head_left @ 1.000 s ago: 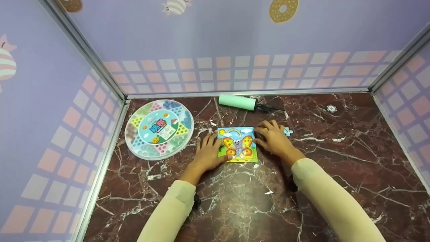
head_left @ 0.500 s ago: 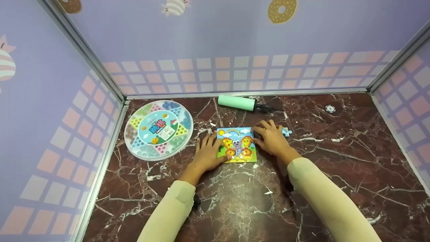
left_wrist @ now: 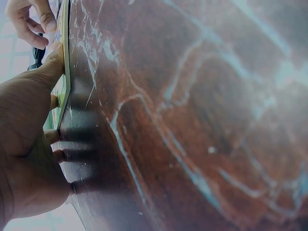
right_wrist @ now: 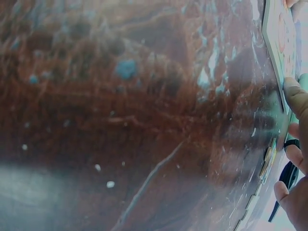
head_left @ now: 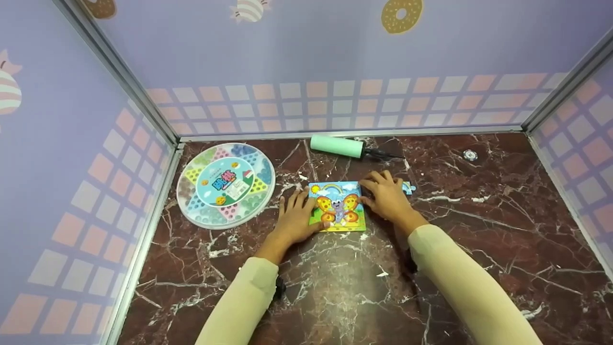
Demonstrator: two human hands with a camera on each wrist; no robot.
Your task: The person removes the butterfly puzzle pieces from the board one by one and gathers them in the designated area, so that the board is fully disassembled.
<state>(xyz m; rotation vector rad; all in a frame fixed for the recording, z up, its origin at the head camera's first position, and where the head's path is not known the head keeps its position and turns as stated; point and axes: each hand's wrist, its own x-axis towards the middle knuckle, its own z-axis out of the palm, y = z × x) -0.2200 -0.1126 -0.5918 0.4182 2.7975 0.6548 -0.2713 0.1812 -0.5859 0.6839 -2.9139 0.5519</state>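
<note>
A square jigsaw puzzle [head_left: 337, 206] with a butterfly picture lies flat on the marbled tabletop. My left hand [head_left: 298, 216] rests at its left side with fingers spread. That thumb [left_wrist: 54, 62] touches the puzzle's near edge in the left wrist view, while the other fingers reach down past the board. At the right side of the puzzle is my right hand [head_left: 387, 197], its thumb and index fingertips against the edge, the other fingers loosely bent. The right thumb [right_wrist: 294, 94] meets the board's edge in the right wrist view. A loose puzzle piece [head_left: 408, 188] lies partly hidden behind the right hand.
A round Chinese checkers box [head_left: 226, 186] with marbles sits at the left. Behind the puzzle lies a mint-green hand pump [head_left: 337, 146] with a black end. A small round chip [head_left: 470, 155] is at the far right. Patterned walls stand on three sides.
My right hand has shifted slightly left and settled at the puzzle's edge. The left hand stays in place, and the view has drifted a little.
</note>
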